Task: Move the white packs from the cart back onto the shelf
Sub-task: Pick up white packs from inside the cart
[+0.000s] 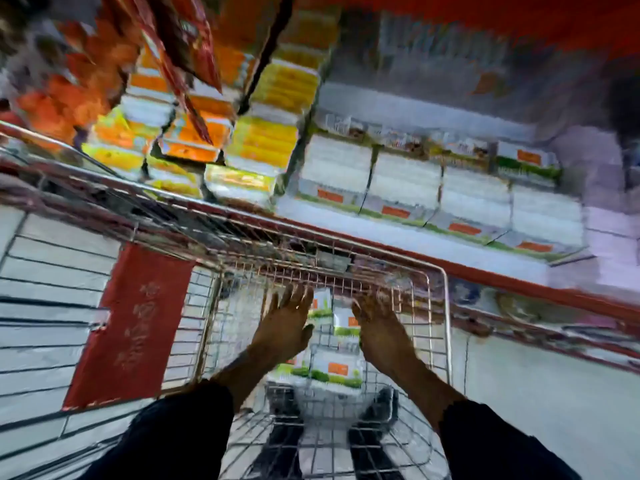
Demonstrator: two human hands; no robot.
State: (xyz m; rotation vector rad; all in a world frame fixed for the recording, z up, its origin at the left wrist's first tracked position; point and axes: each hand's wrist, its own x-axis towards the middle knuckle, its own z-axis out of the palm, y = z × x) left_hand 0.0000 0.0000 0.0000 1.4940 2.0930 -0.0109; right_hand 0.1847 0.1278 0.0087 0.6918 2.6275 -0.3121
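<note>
Both my arms reach down into a wire shopping cart (440, 306). My left hand (287, 323) has its fingers spread, flat against the left side of a white pack with green trim (323, 306). My right hand (377, 323) hovers on the right side of the same cluster, fingers apart and blurred. A second white pack (344, 322) shows between my hands, and another white pack (332, 370) lies lower in the cart by my wrists. The shelf (398, 237) ahead carries rows of matching white packs (405, 181). Neither hand visibly grips a pack.
Yellow and orange packs (266, 133) fill the shelf section to the left. A red shelf edge (519, 285) runs diagonally behind the cart. A red panel with characters (135, 323) hangs on a wire rack at the left. Pale floor lies at the right.
</note>
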